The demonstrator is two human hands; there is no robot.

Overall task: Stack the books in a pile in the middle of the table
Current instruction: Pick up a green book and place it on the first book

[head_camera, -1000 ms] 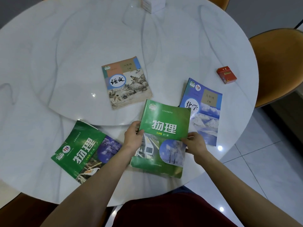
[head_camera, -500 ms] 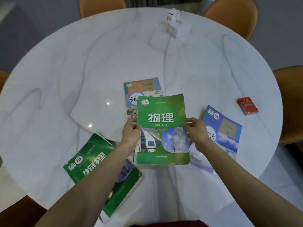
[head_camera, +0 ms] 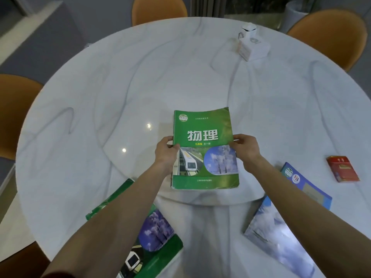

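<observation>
- A round table [head_camera: 84,109] fills the view; its top is glossy white stone with soft grey veins, and a raised round inner disc of the same stone sits in its middle.
- A green book [head_camera: 204,149] lies near the middle of the table, on the near part of the inner disc. It is a thick softcover with a glossy cover, large white characters, a picture of a white train and a round picture of frosted trees. Its far right corner curls up a little.
- The left hand [head_camera: 167,152] grips the book's left edge, thumb on the cover and fingers curled around the side.
- The right hand [head_camera: 246,150] pinches the book's right edge, thumb on top and fingers tucked beneath.
- Whether another book lies under the green one cannot be told; the cover hides whatever is below.
- A second green book [head_camera: 152,243] lies at the near left edge of the table, partly under the left forearm, turned at an angle. It shows the same kind of shiny cover, with a train and a circle of purple-tinted trees.
- A blue book [head_camera: 281,231] lies at the near right, partly under the right forearm, also at an angle. Its cover is glossy, with a snowy scene and a tan rectangle.
- A small red box [head_camera: 342,168], flat and rectangular, rests to the right, well apart from the books.
- A white tissue box [head_camera: 253,46], cube-shaped, stands at the far right side of the table.
- Orange chairs [head_camera: 329,35] with smooth curved backs stand around the table.
</observation>
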